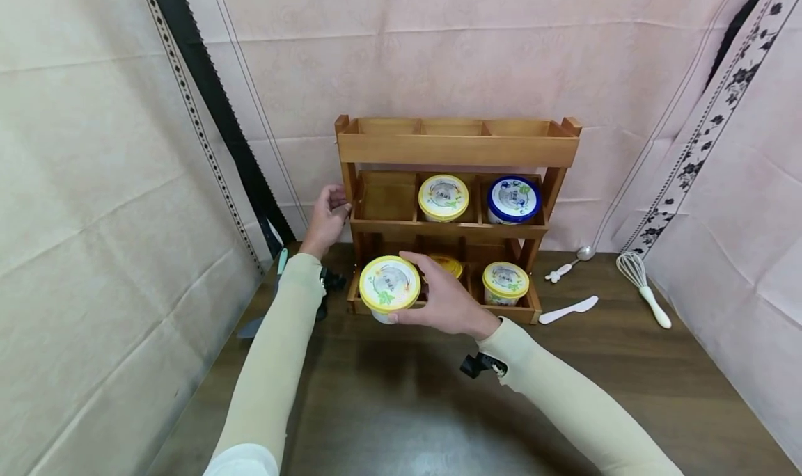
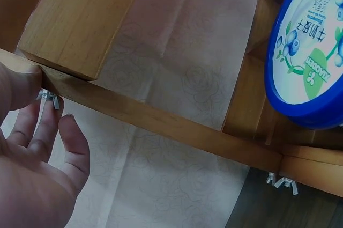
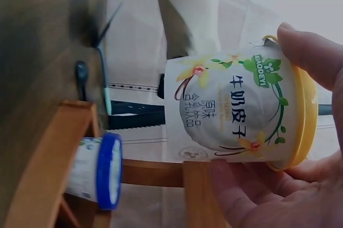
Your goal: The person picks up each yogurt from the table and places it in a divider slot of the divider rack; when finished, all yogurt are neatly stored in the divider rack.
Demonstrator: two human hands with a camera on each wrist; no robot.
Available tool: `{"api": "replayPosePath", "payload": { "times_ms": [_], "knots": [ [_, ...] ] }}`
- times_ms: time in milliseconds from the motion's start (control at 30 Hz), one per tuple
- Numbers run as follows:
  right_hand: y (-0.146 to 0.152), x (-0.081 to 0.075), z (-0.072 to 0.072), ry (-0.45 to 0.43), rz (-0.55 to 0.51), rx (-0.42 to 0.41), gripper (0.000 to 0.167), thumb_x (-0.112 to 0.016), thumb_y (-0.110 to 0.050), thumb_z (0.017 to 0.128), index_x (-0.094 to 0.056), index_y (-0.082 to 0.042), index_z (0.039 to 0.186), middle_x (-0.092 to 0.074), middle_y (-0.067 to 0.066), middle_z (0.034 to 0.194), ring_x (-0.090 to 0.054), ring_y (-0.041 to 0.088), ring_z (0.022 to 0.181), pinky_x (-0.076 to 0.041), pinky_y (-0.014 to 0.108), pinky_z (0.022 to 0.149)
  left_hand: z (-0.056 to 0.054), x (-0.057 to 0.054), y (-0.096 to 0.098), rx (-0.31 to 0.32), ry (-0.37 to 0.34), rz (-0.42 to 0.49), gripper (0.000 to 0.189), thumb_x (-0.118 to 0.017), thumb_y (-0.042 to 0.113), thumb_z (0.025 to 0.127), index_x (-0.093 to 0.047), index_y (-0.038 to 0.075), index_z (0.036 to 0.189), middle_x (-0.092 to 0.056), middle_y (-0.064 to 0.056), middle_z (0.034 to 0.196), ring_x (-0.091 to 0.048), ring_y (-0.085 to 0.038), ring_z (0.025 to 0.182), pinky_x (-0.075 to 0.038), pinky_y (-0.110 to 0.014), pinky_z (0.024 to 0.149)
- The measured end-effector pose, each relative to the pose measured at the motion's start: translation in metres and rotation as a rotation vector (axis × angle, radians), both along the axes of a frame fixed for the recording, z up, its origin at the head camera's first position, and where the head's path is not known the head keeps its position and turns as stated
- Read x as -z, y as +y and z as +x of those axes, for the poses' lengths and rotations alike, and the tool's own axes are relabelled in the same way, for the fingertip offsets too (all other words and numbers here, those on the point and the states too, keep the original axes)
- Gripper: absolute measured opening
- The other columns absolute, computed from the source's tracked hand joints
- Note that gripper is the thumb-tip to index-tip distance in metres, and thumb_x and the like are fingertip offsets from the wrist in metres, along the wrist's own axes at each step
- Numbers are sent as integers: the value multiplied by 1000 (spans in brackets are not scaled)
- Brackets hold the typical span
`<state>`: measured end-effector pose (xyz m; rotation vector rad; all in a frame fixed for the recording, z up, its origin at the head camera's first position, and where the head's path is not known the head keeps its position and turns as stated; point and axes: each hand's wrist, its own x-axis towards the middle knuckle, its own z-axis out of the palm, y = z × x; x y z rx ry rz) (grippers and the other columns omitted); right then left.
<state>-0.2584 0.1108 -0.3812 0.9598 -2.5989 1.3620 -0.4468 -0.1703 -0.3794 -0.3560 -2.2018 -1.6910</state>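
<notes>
My right hand [image 1: 447, 298] grips a white paper tub with a yellow lid [image 1: 390, 284], thumb near the lid and fingers around the wall. It is held in front of the lower left of a three-tier wooden rack [image 1: 460, 150]. My left hand [image 1: 327, 218] holds the rack's left side, with thumb on the wooden strip and fingertips by a wing nut [image 2: 49, 97]. A blue-lidded tub [image 3: 94, 170] sits in the lower tier, hidden behind the held tub in the head view. The middle tier bears another yellow-lidded tub [image 1: 443, 197] and a blue-lidded tub [image 1: 514, 199].
In the lower tier are a partly covered yellow-lidded tub [image 1: 447, 264] and one at the right [image 1: 505, 282]. Right of the rack lie a spoon [image 1: 570, 264], a white spreader [image 1: 568, 310] and a whisk [image 1: 644, 289]. A teal-handled tool [image 1: 282, 260] lies at the left. Cloth walls surround the table.
</notes>
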Motion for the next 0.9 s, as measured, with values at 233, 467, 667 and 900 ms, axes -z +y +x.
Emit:
{"api": "replayPosePath", "payload": {
  "times_ms": [233, 467, 667, 900],
  "knots": [
    [-8, -22, -15, 38, -8, 47, 107, -93, -50, 77, -36, -19, 162, -50, 1, 152, -57, 19, 130, -55, 47, 106, 0, 2, -2, -1, -4, 7, 38, -57, 6, 107, -49, 11, 144, -54, -13, 141, -54, -29, 134, -45, -47, 117],
    [-18, -41, -30, 70, -21, 126, 107, -94, -45, 76, -36, -17, 161, -51, 3, 148, -55, 21, 130, -51, 51, 111, 0, 4, -4, 4, -20, 22, 38, -57, 6, 107, -49, 10, 144, -54, -15, 141, -54, -31, 135, -47, -47, 115],
    [-25, -51, -41, 101, -18, 153, 111, -94, -50, 74, -36, -13, 161, -52, 6, 151, -53, 24, 134, -48, 51, 115, 2, 7, -3, 0, -37, 29, 37, -57, 5, 107, -50, 11, 143, -53, -14, 141, -54, -29, 134, -48, -49, 114],
    [-27, -59, -58, 130, -47, 233, 108, -94, -51, 76, -38, -15, 161, -52, 6, 153, -53, 25, 135, -47, 50, 115, 1, 2, 0, 17, -5, 33, 37, -57, 4, 107, -50, 9, 143, -53, -15, 140, -53, -31, 134, -47, -48, 115]
  ]
}}
